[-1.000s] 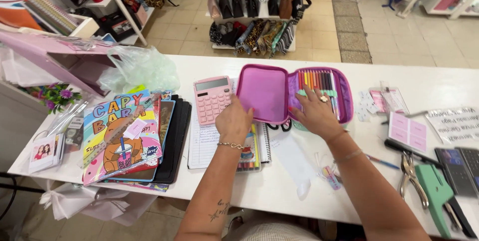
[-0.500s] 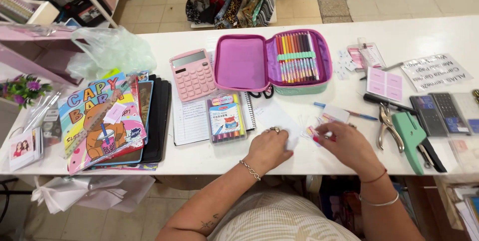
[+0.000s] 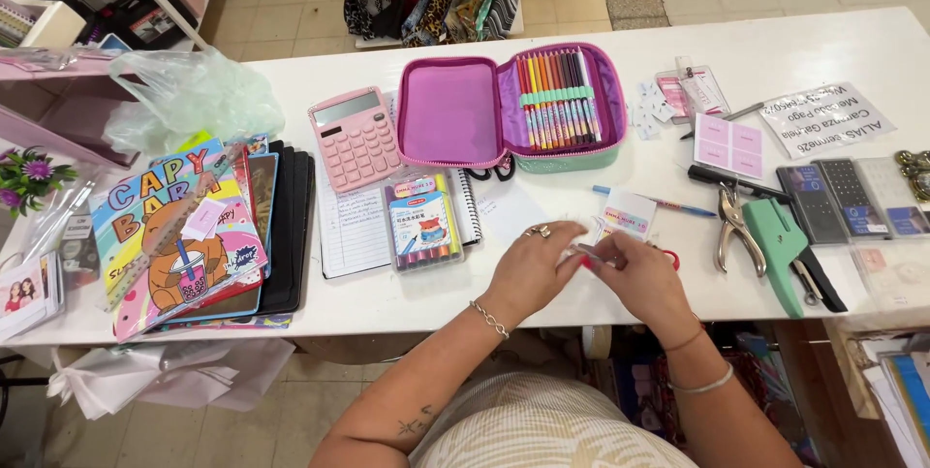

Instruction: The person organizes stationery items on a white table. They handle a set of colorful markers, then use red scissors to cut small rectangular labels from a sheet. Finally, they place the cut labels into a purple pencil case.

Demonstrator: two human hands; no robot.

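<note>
Sticker sheet (image 3: 628,212), small and clear-wrapped, sits lower centre of the frame, pinched between both hands above the white bench (image 3: 542,303). Left hand (image 3: 531,266) grips its near edge; right hand (image 3: 635,274) grips alongside. Open pencil case (image 3: 509,109) lies above, marker pack (image 3: 423,221) to the left.

A small clear packet (image 3: 589,253) is pinched between the left hand (image 3: 531,272) and right hand (image 3: 641,279) over the white surface (image 3: 542,308), near a marker box (image 3: 422,222) and an open purple pencil case (image 3: 509,108).
</note>
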